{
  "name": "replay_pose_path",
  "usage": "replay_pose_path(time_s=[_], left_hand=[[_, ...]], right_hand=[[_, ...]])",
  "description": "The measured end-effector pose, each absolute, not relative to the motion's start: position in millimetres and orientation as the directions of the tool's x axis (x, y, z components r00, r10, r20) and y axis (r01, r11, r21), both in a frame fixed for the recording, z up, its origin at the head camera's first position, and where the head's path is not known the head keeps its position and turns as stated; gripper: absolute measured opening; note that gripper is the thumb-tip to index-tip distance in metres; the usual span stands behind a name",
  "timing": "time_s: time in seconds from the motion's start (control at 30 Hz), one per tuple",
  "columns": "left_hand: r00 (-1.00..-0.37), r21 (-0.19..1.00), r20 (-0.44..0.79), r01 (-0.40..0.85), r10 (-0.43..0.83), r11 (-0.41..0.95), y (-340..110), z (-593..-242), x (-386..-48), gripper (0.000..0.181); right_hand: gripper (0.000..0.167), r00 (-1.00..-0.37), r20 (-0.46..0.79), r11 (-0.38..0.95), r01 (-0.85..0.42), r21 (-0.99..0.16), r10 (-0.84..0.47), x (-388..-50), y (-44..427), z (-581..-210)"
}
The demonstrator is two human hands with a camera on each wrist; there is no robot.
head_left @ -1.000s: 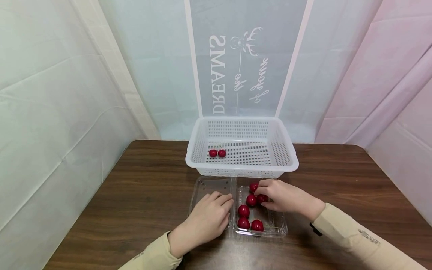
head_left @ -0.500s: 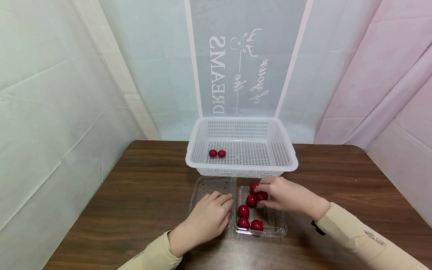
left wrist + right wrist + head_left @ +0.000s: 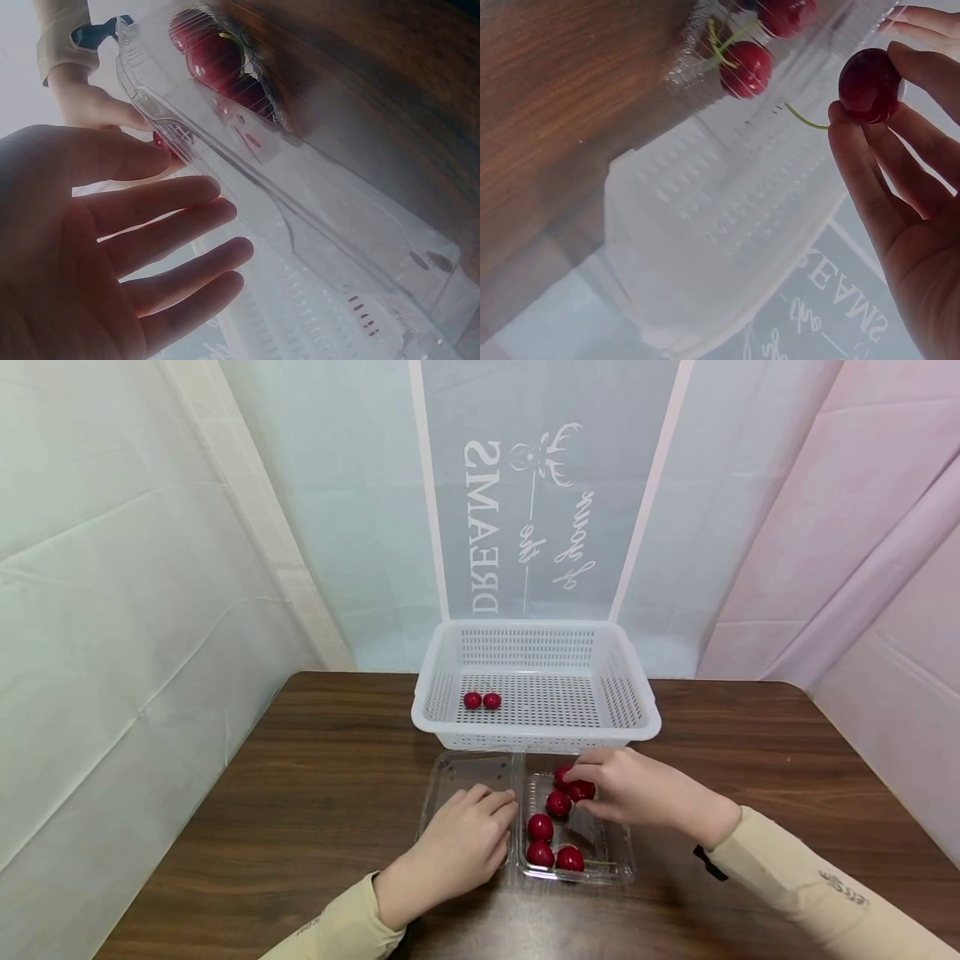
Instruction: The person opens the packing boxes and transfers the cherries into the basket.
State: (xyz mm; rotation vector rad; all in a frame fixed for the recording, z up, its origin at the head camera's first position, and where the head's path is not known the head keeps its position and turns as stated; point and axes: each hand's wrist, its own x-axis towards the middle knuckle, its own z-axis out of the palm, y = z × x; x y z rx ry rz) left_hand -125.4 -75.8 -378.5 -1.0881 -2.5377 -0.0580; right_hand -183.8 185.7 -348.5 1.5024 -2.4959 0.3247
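Note:
In the head view a clear plastic clamshell box (image 3: 627, 852) lies unfolded, its lid (image 3: 467, 768) on the left. Several red cherries (image 3: 540, 828) sit in the right half. My right hand (image 3: 637, 787) is over that half. Its thumb and fingers pinch a dark red cherry (image 3: 870, 86) with a green stem, best seen in the right wrist view. My left hand (image 3: 453, 847) rests at the lid, by the hinge. The left wrist view shows that hand's fingers (image 3: 187, 244) loosely extended beside the clear plastic, gripping nothing.
Behind the box stands a white perforated basket (image 3: 536, 735) with two cherries (image 3: 482, 701) at its left. The wooden table (image 3: 337, 760) reaches to pale curtains (image 3: 300, 485) on the sides and back.
My right hand has shifted slightly up and right in the head view, with its fingers at a cherry. The left hand has stayed in place; the two cherries in the basket look unmoved.

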Motion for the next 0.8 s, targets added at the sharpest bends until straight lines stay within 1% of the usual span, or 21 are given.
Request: replay_pose_path(time_s=[0.17, 0.23, 0.53, 0.8], left_hand=[[-0.629, -0.108, 0.359, 0.706, 0.690, 0.700, -75.5, -378.4, -125.7, 0.026], [-0.628, -0.107, 0.360, 0.706, 0.690, 0.700, -75.5, -378.3, -125.9, 0.026], [-0.634, -0.105, 0.352, 0.704, 0.688, 0.702, -75.4, -378.6, -126.2, 0.026], [-0.632, -0.105, 0.360, 0.704, 0.687, 0.703, -75.8, -378.4, -125.9, 0.026]], right_hand=[[0.028, -0.421, 0.330, 0.431, -0.901, -0.044, -0.845, -183.5, 184.2, -343.6], [0.029, -0.416, 0.338, 0.431, -0.902, -0.031, -0.844, -183.1, 183.7, -341.0], [0.029, -0.456, 0.320, 0.476, -0.879, -0.018, -0.830, -180.8, 185.6, -326.6], [0.029, -0.442, 0.348, 0.474, -0.881, 0.008, -0.827, -182.4, 185.7, -316.0]])
